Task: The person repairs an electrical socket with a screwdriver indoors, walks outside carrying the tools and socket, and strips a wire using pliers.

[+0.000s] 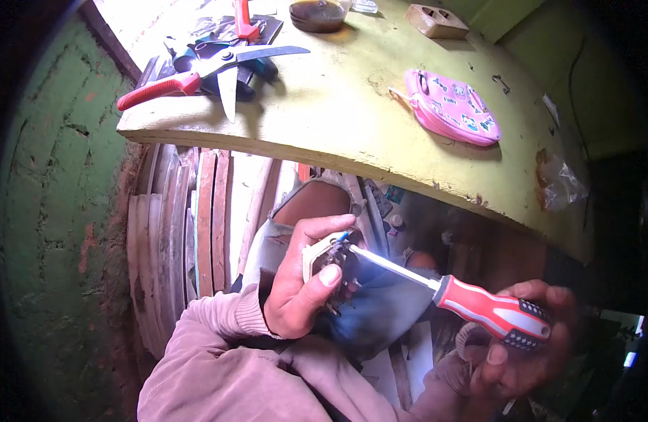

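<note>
My left hand (299, 285) holds a small white-edged electrical fitting (318, 254) between thumb and fingers, over my lap. A short blue wire (342, 237) shows at the top of the fitting, and the inner parts facing right are dark and hard to make out. In my right hand (524, 369) is a screwdriver (482, 302) with a red, white and black handle, the fingers curled around its end. Its metal shaft points up and left, and the tip meets the fitting near the blue wire. Whether it sits in a screw cannot be made out.
Above my hands runs the edge of a yellow table (324, 126). On it lie red-handled shears (162, 88), a pink zip pouch (454, 109), a container of dark liquid (315, 17) and a block with holes (436, 22). A green wall (64, 211) stands at left.
</note>
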`<control>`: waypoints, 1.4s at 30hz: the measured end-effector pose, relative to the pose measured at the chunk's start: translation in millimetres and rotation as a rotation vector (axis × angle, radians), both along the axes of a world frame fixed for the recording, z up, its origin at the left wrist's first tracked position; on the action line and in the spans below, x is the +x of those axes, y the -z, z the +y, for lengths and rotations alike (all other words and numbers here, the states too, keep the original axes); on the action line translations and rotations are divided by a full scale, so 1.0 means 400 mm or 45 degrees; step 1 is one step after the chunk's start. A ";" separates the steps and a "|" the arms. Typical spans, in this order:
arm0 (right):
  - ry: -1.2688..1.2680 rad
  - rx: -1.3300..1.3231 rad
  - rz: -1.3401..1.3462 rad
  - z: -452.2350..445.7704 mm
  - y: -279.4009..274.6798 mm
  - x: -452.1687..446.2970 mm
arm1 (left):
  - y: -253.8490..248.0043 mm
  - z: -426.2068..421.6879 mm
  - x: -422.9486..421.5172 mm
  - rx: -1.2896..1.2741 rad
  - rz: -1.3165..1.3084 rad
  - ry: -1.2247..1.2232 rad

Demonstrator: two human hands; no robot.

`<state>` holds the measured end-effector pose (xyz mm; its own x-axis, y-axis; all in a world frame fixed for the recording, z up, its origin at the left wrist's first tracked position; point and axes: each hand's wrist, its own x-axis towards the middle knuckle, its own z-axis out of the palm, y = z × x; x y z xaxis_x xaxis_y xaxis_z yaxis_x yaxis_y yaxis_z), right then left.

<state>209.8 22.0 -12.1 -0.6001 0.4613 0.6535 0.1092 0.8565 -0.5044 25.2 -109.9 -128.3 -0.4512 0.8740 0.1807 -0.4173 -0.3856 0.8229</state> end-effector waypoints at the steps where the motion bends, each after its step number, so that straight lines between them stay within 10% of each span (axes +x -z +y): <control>1: 0.005 0.019 0.087 0.000 0.005 -0.001 | -0.008 -0.002 0.002 -0.037 -0.007 0.020; 42: 0.244 0.359 -0.216 -0.005 -0.095 -0.052 | -0.011 0.025 -0.001 -0.202 -0.278 0.263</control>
